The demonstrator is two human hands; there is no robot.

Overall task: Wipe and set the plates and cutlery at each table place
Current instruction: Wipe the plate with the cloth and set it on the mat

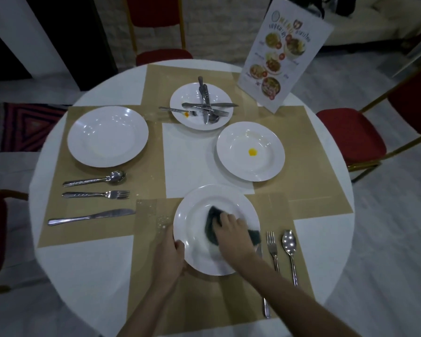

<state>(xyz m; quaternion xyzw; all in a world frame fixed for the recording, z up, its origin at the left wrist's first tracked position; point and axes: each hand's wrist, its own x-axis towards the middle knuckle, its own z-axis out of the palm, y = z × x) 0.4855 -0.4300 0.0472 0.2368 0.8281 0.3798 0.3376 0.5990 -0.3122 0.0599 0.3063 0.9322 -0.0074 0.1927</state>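
Left hand [171, 251] grips the rim of the near round white plate [195, 259] while the right hand [233, 229] presses a dark grey cloth [212, 226] flat onto it.

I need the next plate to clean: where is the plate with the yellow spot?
In the head view, the plate with the yellow spot lies right of centre, between the plate piled with cutlery and the plate being wiped.

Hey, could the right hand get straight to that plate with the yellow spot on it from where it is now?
Probably yes. The right hand presses a dark cloth on the near plate, and the yellow-spotted plate lies just beyond with only bare placemat between. It would carry or drop the cloth first.
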